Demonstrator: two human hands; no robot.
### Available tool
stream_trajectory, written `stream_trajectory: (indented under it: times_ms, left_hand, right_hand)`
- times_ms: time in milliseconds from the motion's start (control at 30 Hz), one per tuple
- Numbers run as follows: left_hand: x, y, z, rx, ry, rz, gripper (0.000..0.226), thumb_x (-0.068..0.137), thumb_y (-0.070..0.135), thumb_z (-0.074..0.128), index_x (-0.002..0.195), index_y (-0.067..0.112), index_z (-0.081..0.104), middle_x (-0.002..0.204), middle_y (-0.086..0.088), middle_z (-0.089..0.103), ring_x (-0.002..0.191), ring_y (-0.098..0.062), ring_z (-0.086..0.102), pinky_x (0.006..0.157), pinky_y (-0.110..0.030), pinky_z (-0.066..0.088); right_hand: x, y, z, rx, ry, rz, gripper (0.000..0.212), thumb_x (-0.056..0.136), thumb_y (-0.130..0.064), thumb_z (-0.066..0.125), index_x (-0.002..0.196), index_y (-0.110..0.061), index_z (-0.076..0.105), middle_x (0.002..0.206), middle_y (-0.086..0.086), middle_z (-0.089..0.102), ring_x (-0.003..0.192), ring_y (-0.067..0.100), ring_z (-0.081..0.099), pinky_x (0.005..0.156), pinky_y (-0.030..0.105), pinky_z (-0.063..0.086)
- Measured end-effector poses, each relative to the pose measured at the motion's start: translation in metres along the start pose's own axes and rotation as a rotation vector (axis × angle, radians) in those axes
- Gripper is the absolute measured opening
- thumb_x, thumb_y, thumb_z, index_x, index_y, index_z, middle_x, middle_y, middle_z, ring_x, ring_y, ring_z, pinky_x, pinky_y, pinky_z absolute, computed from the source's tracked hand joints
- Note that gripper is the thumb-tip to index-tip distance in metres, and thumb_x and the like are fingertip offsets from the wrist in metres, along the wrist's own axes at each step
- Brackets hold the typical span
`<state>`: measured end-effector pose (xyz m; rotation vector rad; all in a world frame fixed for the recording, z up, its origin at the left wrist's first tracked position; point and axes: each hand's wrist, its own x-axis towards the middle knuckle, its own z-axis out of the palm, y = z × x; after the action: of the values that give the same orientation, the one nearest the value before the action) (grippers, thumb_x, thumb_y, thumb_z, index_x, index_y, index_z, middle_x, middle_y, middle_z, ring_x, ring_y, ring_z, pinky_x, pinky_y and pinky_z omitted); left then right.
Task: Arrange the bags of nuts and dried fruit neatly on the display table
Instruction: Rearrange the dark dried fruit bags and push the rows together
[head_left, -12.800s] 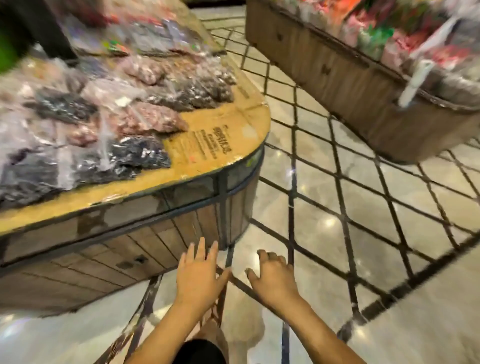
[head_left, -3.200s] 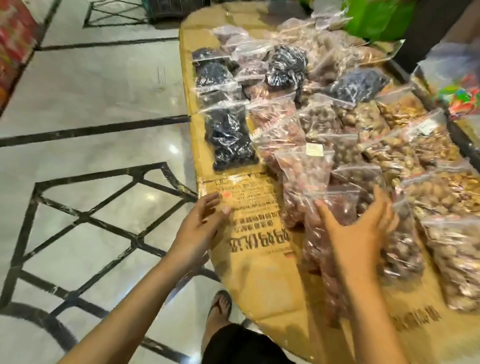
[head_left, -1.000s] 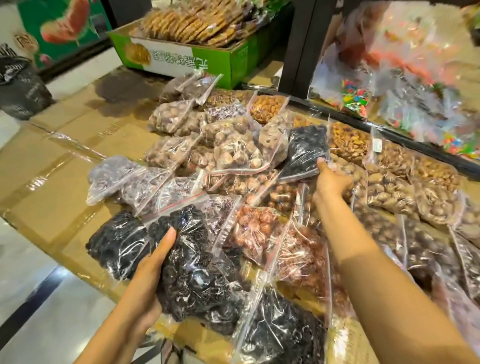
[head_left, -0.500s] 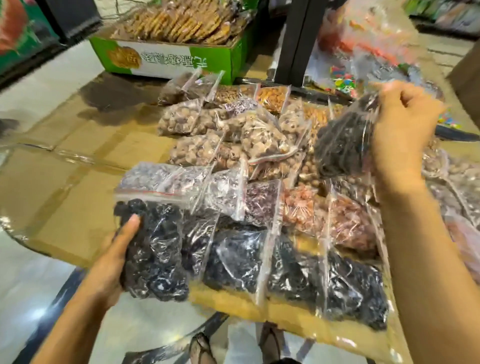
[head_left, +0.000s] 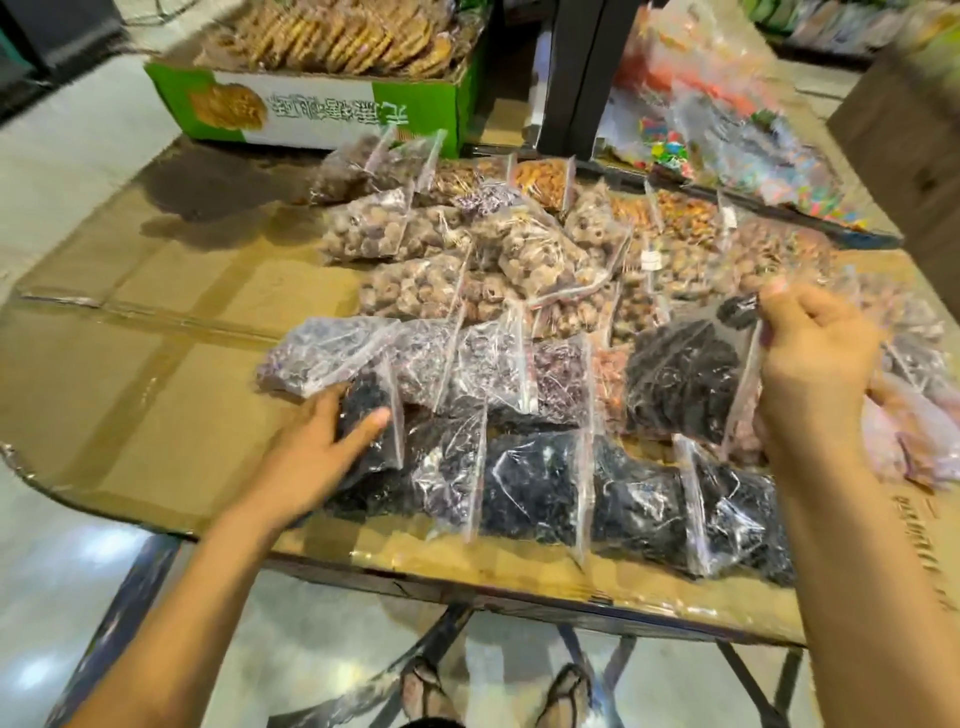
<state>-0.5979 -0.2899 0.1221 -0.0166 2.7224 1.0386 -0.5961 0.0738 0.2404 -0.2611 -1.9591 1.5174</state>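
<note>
Clear zip bags of nuts and dried fruit cover the cardboard-topped display table (head_left: 156, 426). A row of bags of black dried fruit (head_left: 623, 499) lies along the near edge. Behind it run purple-fruit bags (head_left: 467, 358), then brown nut bags (head_left: 457, 286). My right hand (head_left: 810, 374) pinches the top of one bag of black dried fruit (head_left: 680, 379) and holds it low over the row. My left hand (head_left: 317, 457) rests with fingers spread on the leftmost black bag (head_left: 369, 415).
A green and white carton of biscuits (head_left: 322, 98) stands at the back of the table. A black post (head_left: 582, 73) rises behind the bags. Bags of coloured sweets (head_left: 737, 135) lie at the back right. The table's left half is bare cardboard. Tiled floor and my feet show below.
My right hand has lowered the black fruit bag from mid-air down toward the front rows. My left hand has shifted from gripping the leftmost black bag to lying on it.
</note>
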Motion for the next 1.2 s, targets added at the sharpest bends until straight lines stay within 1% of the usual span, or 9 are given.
stream_trajectory:
  times_ms: [167,267,433,567,767,867,967,1100,1200]
  left_hand:
    - [-0.01,0.004,0.008,0.007,0.084,-0.011,0.125,0.042,0.09,0.058,0.146,0.027,0.029,0.153,-0.001,0.033,0.138,-0.025,0.031,0.111,-0.048,0.032]
    - [-0.007,-0.007,0.004,-0.01,0.032,0.087,0.111,0.052,0.074,0.072,0.145,0.031,0.031,0.152,0.003,0.033,0.136,-0.016,0.032,0.111,-0.041,0.03]
    - [0.002,-0.026,-0.016,0.073,-0.206,0.203,0.114,0.045,0.087,0.062,0.143,0.046,0.023,0.152,0.014,0.023,0.135,-0.004,0.023,0.113,-0.028,0.02]
    - [-0.002,-0.033,-0.002,0.107,-0.095,0.208,0.111,0.052,0.081,0.062,0.147,0.039,0.023,0.152,0.017,0.022,0.137,-0.009,0.024,0.114,-0.038,0.025]
    - [-0.011,-0.023,-0.008,0.183,-0.117,0.145,0.103,0.052,0.09,0.054,0.141,0.057,0.013,0.158,0.008,0.022,0.142,-0.016,0.024,0.113,-0.04,0.028]
    - [-0.026,-0.006,-0.007,0.439,0.121,0.147,0.099,0.061,0.093,0.039,0.144,0.04,0.033,0.148,-0.002,0.043,0.129,-0.025,0.045,0.1,-0.044,0.045]
    - [-0.053,0.035,0.011,0.249,0.385,0.238,0.096,0.067,0.088,0.04,0.137,0.023,0.048,0.132,-0.004,0.055,0.119,-0.023,0.049,0.098,-0.042,0.044]
    - [-0.085,0.123,0.057,0.049,0.196,0.455,0.111,0.058,0.078,0.063,0.149,0.036,0.016,0.156,0.006,0.021,0.139,-0.005,0.018,0.114,-0.032,0.019]
    - [-0.089,0.191,0.109,0.084,0.02,0.544,0.123,0.057,0.077,0.066,0.143,0.049,-0.017,0.159,0.015,-0.01,0.146,-0.007,-0.002,0.119,-0.041,0.012]
  right_hand:
    - [-0.008,-0.001,-0.006,0.028,0.036,0.072,0.033,0.093,-0.016,0.052,0.062,-0.027,0.056,0.047,-0.023,0.053,0.057,-0.009,0.048,0.066,0.012,0.042]
    - [-0.01,-0.002,-0.015,0.033,0.067,0.118,0.023,0.09,-0.021,0.054,0.074,-0.023,0.07,0.078,-0.008,0.069,0.081,0.009,0.062,0.078,0.024,0.051]
    - [-0.025,-0.016,-0.025,0.061,0.108,0.154,0.021,0.095,-0.012,0.05,0.086,-0.018,0.068,0.093,0.0,0.067,0.089,0.006,0.063,0.069,0.01,0.05]
    - [-0.033,-0.017,-0.034,0.057,0.124,0.197,0.024,0.095,-0.009,0.049,0.082,-0.018,0.066,0.089,-0.001,0.065,0.082,0.003,0.06,0.063,0.008,0.048]
    - [-0.04,-0.013,-0.037,0.042,0.122,0.251,0.022,0.094,-0.007,0.051,0.081,0.0,0.066,0.068,-0.012,0.065,0.073,-0.002,0.057,0.073,0.012,0.048]
    - [-0.044,-0.018,-0.045,0.001,0.056,0.265,0.02,0.094,-0.01,0.051,0.084,-0.012,0.068,0.084,-0.005,0.066,0.082,0.006,0.059,0.089,0.03,0.049]
    - [-0.045,-0.023,-0.058,0.005,-0.046,0.279,0.024,0.094,-0.016,0.053,0.079,-0.02,0.072,0.091,0.007,0.069,0.083,0.021,0.06,0.087,0.043,0.049]
    - [-0.041,-0.037,-0.074,0.018,-0.229,0.266,0.027,0.092,-0.018,0.056,0.075,-0.027,0.076,0.07,-0.007,0.071,0.068,0.015,0.06,0.068,0.035,0.05]
    - [-0.03,-0.044,-0.094,0.246,-0.322,0.346,0.017,0.086,-0.01,0.058,0.083,-0.012,0.075,0.077,0.005,0.073,0.076,0.025,0.064,0.07,0.037,0.055]
